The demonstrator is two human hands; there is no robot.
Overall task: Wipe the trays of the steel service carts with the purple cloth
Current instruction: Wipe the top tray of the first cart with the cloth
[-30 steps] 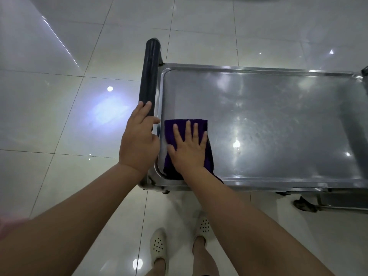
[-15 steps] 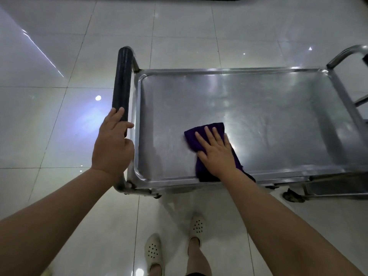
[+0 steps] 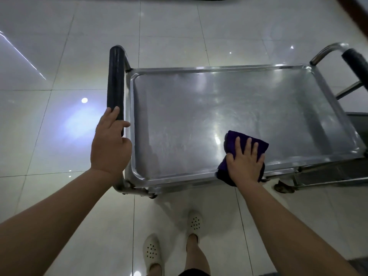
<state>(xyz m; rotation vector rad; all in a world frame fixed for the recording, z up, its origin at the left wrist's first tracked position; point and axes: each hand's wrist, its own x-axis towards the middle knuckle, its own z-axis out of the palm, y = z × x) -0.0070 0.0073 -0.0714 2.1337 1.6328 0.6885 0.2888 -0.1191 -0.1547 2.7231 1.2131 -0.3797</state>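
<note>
On tray [image 3: 229, 100], purple cloth [image 3: 256, 145] under right hand [image 3: 246, 162]

Right-end black padded handle [image 3: 356, 64] of steel cart runs off frame edge. Folded purple cloth [image 3: 256, 145] mostly covered by right hand [image 3: 246, 161]. Lower shelf and dark caster wheel [image 3: 283, 188] partly hidden beneath top steel tray [image 3: 219, 69].

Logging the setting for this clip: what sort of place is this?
Probably an indoor commercial or institutional service area, such as a canteen or hotel back room, though that is uncertain. The clues: a steel service cart with black-padded handles, and a glossy tiled floor reflecting ceiling lights.
</note>
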